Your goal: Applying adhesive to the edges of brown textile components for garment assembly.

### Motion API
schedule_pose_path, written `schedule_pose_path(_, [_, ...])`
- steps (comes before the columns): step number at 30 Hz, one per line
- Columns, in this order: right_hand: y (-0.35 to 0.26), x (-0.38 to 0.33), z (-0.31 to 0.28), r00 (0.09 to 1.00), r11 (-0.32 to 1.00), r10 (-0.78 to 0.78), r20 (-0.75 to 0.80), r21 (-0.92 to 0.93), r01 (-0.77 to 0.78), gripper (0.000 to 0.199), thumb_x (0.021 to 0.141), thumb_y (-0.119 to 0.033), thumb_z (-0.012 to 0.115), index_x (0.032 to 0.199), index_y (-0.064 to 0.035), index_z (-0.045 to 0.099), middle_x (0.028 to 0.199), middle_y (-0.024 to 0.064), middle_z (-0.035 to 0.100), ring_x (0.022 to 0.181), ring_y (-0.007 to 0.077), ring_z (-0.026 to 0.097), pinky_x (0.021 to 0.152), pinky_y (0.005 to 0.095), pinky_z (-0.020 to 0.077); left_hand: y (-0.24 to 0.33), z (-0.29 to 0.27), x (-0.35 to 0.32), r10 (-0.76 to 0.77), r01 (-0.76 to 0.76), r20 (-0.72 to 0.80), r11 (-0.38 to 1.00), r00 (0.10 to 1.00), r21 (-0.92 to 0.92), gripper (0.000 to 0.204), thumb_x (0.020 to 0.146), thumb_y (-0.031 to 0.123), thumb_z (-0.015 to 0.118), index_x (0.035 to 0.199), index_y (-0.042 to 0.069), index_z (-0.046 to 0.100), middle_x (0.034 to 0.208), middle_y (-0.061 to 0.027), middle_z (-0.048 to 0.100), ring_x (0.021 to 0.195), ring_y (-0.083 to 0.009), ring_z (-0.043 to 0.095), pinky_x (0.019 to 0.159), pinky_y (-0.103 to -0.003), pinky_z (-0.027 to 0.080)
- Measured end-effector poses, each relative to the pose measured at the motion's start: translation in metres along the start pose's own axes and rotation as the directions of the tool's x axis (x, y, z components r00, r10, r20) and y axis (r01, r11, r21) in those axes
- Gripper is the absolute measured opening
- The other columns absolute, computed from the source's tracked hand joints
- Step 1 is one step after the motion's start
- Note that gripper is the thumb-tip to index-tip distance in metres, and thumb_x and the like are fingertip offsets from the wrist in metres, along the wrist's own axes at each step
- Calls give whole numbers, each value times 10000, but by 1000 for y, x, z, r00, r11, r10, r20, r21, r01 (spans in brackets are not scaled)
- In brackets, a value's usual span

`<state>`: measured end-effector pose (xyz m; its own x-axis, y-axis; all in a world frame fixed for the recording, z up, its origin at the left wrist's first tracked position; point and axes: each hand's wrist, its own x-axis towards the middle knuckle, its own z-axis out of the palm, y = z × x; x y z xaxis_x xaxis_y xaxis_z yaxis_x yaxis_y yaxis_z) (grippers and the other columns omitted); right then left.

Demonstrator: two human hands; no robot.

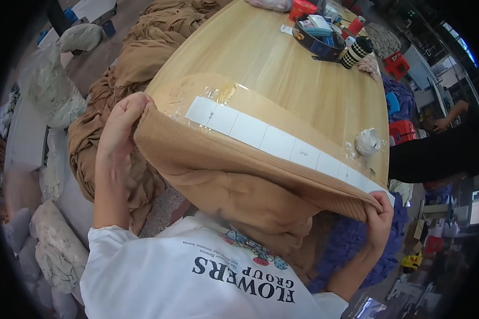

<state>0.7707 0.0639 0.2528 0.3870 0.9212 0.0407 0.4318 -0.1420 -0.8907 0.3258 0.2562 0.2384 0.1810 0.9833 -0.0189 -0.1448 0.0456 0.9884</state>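
Note:
A tan knit garment (223, 183) is stretched between my two hands along the near edge of the wooden table (213, 58). My left hand (126, 114) is closed on one end of its ribbed edge, and my right hand (379, 210) pinches the other end. The ribbed band runs alongside a white paper strip (248, 128) with marked divisions, taped to the tabletop. Below the band the rest of the fabric hangs down toward my lap, where its lower part bunches up.
A roll of clear tape (367, 142) sits toward the table's right edge. At the far end are a dark round tray (316, 40) of small items and a black-and-white patterned bottle (356, 51). Brown garments (104, 122) pile up on the left; a person's arm (452, 116) shows at right.

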Motion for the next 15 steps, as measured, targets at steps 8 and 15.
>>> schedule_pose_path(8, [65,30,-4,979,788,195,-58,604,-121,210,903,-97,483,1060,37,517,999,80,565,906,135,539,844,254,413,-72,16,20,-350,309,276,934,895,181,163,800,143,632,860,-1,588,775,-10,581,719,-64,520,645,-209,421])
schedule_pose_path(15, [144,79,46,955,996,17,-298,-79,-42,147,893,-103,507,935,28,558,832,46,593,757,67,515,693,211,418,-116,27,80,-185,147,76,924,980,353,169,832,155,596,873,-9,594,756,0,597,687,-53,509,623,-213,431])
